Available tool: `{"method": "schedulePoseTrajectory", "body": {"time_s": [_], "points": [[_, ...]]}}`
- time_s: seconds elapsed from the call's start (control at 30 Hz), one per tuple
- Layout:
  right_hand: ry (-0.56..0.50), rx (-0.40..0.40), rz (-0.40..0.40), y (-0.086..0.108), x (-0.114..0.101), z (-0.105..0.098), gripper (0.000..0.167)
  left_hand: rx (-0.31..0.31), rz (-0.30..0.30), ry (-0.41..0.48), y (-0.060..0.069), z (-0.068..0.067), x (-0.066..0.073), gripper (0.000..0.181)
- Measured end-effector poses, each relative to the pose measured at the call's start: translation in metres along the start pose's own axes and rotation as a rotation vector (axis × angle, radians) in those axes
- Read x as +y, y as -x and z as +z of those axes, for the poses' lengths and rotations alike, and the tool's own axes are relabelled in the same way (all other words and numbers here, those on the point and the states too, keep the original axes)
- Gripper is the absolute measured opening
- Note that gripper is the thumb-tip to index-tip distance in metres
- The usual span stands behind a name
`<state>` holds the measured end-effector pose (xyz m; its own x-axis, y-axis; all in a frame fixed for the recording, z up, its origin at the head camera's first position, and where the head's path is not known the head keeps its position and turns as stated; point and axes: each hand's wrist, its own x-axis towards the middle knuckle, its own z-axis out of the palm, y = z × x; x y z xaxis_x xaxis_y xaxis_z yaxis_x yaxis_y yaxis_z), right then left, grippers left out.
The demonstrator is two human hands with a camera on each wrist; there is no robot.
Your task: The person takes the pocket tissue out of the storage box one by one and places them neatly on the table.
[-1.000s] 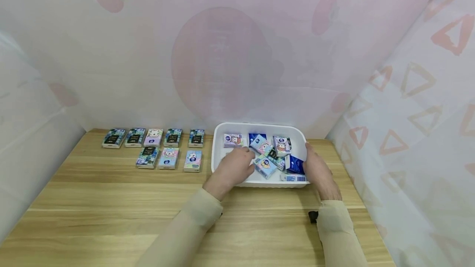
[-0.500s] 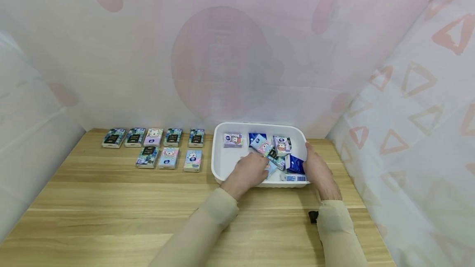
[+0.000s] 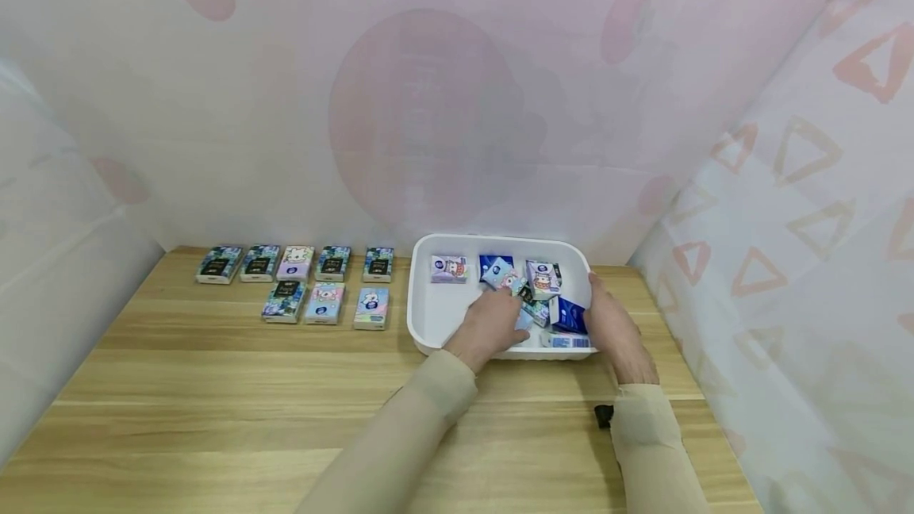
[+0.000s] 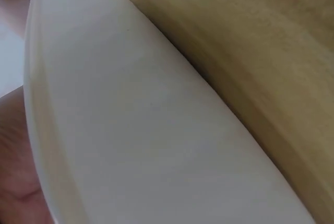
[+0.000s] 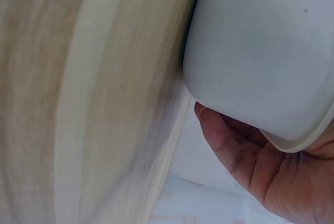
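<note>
Closest to the camera there's a pair of beige sleeves (image 3: pixel 658 446) over a wood-look table (image 3: pixel 214 411), plus some small black thing (image 3: pixel 603 416) next to the right one, too small to make out. The left hand (image 3: pixel 491 319) is down inside a white tray (image 3: pixel 435 312), right over a light blue pack (image 3: pixel 524 320). Thumb's on the near side, fingers on the far side, but honestly can't tell if they're pinching it; the left wrist cam mostly just gets the tray's outer wall. The right hand (image 3: pixel 610 324) is easier: it's got the tray by its right end, fingers curled under the rim.

By that hand there's a barcoded pack (image 3: pixel 567 341) at the near wall and a blue pack (image 3: pixel 569 314) just behind it. Further back are a dark floral pack (image 3: pixel 535 308), a couple of purple packs (image 3: pixel 448 269), and a cartoon pack (image 3: pixel 503 276) partly on top of a navy pack (image 3: pixel 493 264).

Left of the tray, three packs sit in a front row (image 3: pixel 324 304), five in a back row (image 3: pixel 333 263). Behind it all, a pinkish backdrop (image 3: pixel 428 117).
</note>
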<state>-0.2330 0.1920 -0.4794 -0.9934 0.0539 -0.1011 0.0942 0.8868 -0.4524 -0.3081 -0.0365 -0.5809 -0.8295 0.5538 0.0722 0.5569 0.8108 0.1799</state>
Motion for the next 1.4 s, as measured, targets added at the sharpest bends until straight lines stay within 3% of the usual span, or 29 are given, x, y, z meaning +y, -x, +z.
{"method": "schedulePoseTrajectory", "body": {"time_s": [0.07, 0.1, 0.13, 0.3, 0.33, 0.57, 0.83, 0.93, 1.13, 1.4], "points": [[-0.005, -0.002, 0.002, 0.000, 0.000, 0.000, 0.077, -0.017, -0.028, 0.026, 0.000, -0.005, 0.006, 0.071], [-0.007, -0.003, 0.003, 0.000, 0.000, 0.001, 0.077, -0.027, -0.049, 0.013, 0.006, -0.018, 0.015, 0.074], [-0.007, -0.002, 0.002, 0.000, 0.000, 0.001, 0.077, -0.030, -0.057, 0.003, 0.008, -0.023, 0.018, 0.075], [0.009, 0.011, -0.004, 0.001, -0.001, 0.000, 0.078, -0.059, -0.083, -0.178, 0.013, -0.050, 0.039, 0.075], [0.016, 0.013, -0.005, 0.001, -0.001, 0.000, 0.078, -0.056, -0.076, -0.189, 0.007, -0.043, 0.036, 0.077], [0.029, 0.010, -0.001, 0.000, 0.001, 0.001, 0.077, -0.128, -0.096, -0.266, 0.011, -0.062, 0.047, 0.070], [0.013, -0.002, 0.007, -0.002, 0.003, 0.002, 0.078, -0.076, -0.061, -0.182, 0.005, -0.050, 0.035, 0.070], [0.017, 0.000, 0.003, -0.002, 0.003, 0.002, 0.078, -0.099, -0.060, -0.142, 0.013, -0.066, 0.035, 0.072], [0.017, -0.003, 0.004, -0.002, 0.002, 0.001, 0.078, -0.142, -0.095, -0.003, 0.038, -0.112, 0.038, 0.079], [0.021, -0.001, 0.005, -0.002, 0.000, 0.001, 0.079, -0.133, -0.125, 0.103, 0.046, -0.121, 0.032, 0.064]]}}
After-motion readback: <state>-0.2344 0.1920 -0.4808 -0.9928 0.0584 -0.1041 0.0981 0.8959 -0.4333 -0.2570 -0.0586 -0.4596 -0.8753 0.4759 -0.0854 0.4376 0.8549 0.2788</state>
